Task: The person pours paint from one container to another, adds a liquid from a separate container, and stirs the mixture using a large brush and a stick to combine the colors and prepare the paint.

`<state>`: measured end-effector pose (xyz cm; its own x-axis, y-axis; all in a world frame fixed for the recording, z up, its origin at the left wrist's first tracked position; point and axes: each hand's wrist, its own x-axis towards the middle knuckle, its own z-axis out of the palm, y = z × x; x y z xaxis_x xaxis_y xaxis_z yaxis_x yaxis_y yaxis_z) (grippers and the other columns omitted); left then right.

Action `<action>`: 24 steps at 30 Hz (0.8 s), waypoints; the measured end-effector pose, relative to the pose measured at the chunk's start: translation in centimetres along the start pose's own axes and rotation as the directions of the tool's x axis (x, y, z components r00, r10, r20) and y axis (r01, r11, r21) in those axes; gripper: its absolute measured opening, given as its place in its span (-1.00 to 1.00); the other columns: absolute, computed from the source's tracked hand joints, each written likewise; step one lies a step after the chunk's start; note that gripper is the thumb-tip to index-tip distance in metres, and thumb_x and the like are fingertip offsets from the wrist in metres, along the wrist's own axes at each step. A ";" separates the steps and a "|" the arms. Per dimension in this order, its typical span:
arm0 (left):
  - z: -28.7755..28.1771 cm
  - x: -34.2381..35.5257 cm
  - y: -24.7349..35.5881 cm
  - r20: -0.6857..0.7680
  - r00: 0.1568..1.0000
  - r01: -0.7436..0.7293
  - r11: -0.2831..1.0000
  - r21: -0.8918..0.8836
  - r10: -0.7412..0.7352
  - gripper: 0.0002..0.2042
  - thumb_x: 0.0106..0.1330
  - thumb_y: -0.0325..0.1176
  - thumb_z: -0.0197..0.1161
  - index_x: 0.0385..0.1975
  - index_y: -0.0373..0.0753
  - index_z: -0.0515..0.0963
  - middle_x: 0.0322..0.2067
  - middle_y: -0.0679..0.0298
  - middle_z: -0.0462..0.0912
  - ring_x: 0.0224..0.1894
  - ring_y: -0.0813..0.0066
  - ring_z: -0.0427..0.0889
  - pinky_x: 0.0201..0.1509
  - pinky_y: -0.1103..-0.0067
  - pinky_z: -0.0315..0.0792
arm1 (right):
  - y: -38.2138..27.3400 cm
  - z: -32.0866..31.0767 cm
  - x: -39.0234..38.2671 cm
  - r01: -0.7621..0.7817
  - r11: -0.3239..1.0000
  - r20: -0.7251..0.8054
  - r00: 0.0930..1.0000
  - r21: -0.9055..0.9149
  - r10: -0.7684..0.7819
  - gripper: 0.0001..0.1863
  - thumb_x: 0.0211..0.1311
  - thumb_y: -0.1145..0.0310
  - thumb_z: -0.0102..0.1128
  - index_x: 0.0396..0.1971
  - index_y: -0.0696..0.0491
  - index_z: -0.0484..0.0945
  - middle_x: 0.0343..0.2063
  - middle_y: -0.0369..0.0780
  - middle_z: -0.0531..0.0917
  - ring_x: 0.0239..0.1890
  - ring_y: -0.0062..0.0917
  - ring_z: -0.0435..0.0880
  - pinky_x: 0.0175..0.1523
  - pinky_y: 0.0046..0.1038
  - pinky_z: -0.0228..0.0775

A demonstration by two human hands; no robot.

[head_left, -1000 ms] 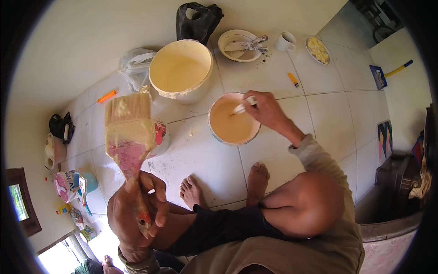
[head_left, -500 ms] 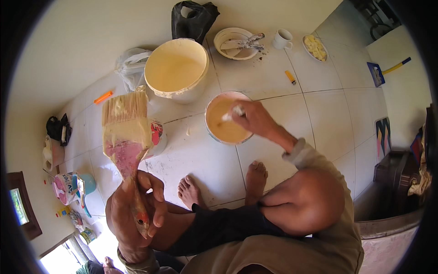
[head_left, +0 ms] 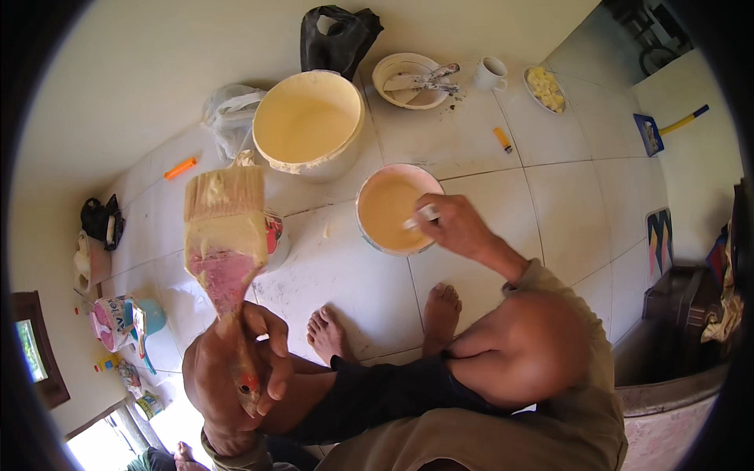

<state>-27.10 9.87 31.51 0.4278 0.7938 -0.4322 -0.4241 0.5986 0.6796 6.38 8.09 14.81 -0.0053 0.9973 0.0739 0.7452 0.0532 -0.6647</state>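
Support: floor (head_left: pixel 561 184) of pale square tiles, dark joints, scuffs near the middle. Directly on it, nearest the bare feet (head_left: pixel 327 334): a paint bucket (head_left: pixel 405 170) with light orange-tan liquid inside. Up and left of that, a large cream tub (head_left: pixel 338 163), a clear plastic bag (head_left: pixel 228 129) just beside it. Along the far side, left to right: a pale bowl (head_left: pixel 378 78), dark crumbs (head_left: pixel 452 106) by its rim, a white mug (head_left: pixel 488 75), an oval dish (head_left: pixel 532 93). Nearer, an orange lighter (head_left: pixel 503 140) lies alone. At left: an orange stick-like object (head_left: pixel 180 168); farther left, a pink-and-white bucket (head_left: pixel 116 326) beside a light-blue container (head_left: pixel 154 315).
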 end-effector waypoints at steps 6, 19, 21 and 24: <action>-0.3 0.1 0.2 -0.002 1.000 0.019 0.993 0.118 -0.019 -0.56 0.49 -0.14 -0.13 -0.22 -0.55 0.35 -0.43 -0.14 0.49 -0.76 0.34 0.45 -0.86 0.70 0.19 | 2.4 -1.0 2.4 0.048 0.996 -0.125 0.990 -0.070 -0.057 -0.86 0.20 0.38 0.20 -0.34 0.15 0.57 -0.58 -0.06 0.61 -0.62 -0.24 0.56 -0.44 -0.33 0.43; -0.3 0.7 0.1 0.010 0.998 0.067 0.996 0.057 -0.068 -0.58 0.49 -0.13 -0.14 -0.24 -0.51 0.35 -0.43 -0.11 0.49 -0.73 0.35 0.47 -0.87 0.70 0.15 | 0.5 0.0 2.1 0.029 0.999 -0.048 0.998 -0.019 -0.030 -0.87 0.21 0.39 0.21 -0.36 0.15 0.57 -0.56 -0.02 0.63 -0.57 -0.19 0.60 -0.40 -0.32 0.46; 0.0 0.7 -0.1 -0.010 0.999 0.045 0.999 0.026 -0.044 -0.58 0.49 -0.13 -0.14 -0.24 -0.51 0.35 -0.43 -0.12 0.49 -0.72 0.35 0.48 -0.88 0.70 0.14 | 1.9 -0.9 4.3 -0.050 0.998 -0.119 0.992 -0.029 0.046 -0.83 0.18 0.34 0.26 -0.35 0.14 0.58 -0.55 -0.02 0.63 -0.51 -0.18 0.62 -0.33 -0.28 0.47; 0.2 0.4 -0.1 0.023 0.998 0.060 0.993 0.102 -0.062 -0.58 0.49 -0.14 -0.14 -0.24 -0.51 0.35 -0.43 -0.10 0.48 -0.72 0.35 0.48 -0.88 0.71 0.14 | 1.2 0.2 1.0 -0.028 0.998 -0.090 0.996 -0.048 0.023 -0.78 0.13 0.33 0.23 -0.33 0.18 0.57 -0.60 0.02 0.59 -0.49 -0.06 0.60 -0.33 -0.18 0.46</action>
<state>-26.78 10.07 31.38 0.4716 0.7523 -0.4601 -0.3139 0.6307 0.7097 7.14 9.14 13.91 0.0721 0.9895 0.1251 0.7762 0.0231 -0.6300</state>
